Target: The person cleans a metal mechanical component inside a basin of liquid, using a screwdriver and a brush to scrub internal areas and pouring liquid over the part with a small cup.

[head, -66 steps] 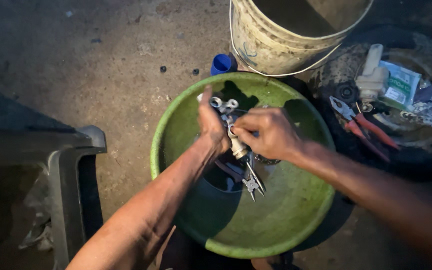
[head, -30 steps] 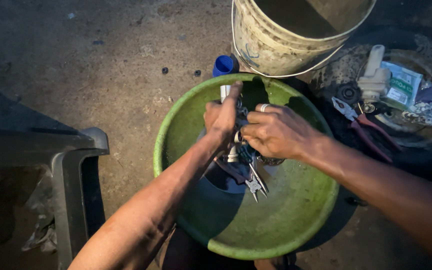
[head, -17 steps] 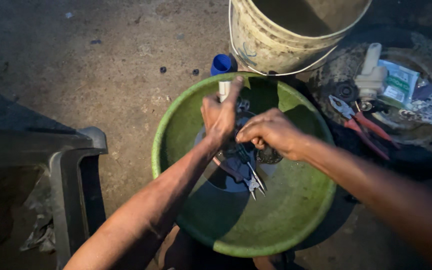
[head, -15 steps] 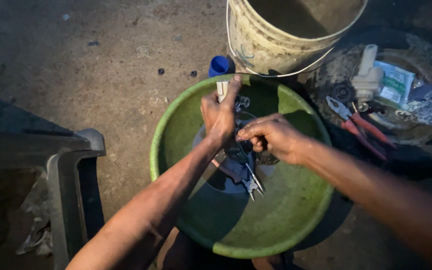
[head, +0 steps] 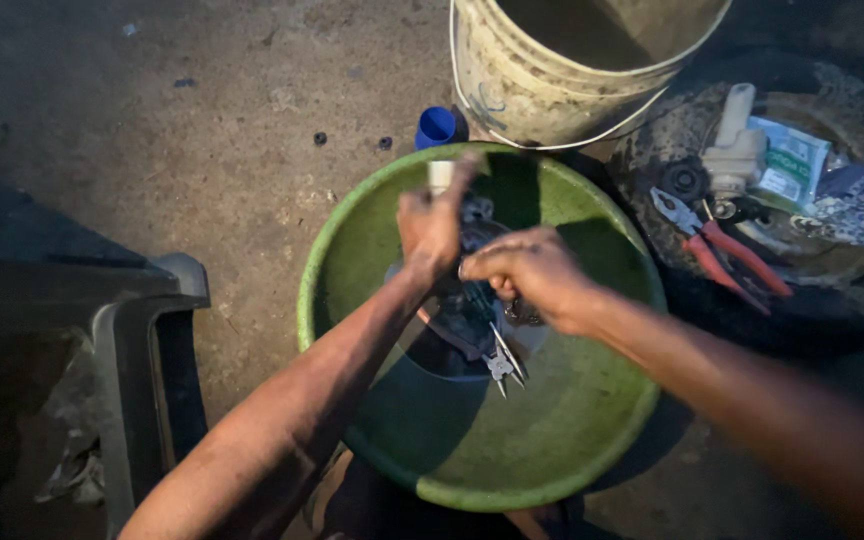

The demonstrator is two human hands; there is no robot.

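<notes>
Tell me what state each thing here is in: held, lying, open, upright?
Left hand: closed around a small whitish part, over the basin.
Right hand: fingers curled, reaching into the parts; its grip is hidden.
Green basin: upright on the floor, parts inside.
Small pliers: lying in the basin.
Red-handled pliers: lying, jaws slightly apart.
Bucket: upright, open.
Blue cap: on the floor.

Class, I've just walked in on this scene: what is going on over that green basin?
A person works with both bare hands over a green basin on a concrete floor. The left hand grips a whitish, pipe-like part upright; the right hand is closed on something small and dark beside it, too blurred to name. Small pliers lie in the basin. Red-handled pliers, a blue cap and a dirty bucket sit nearby.
</notes>
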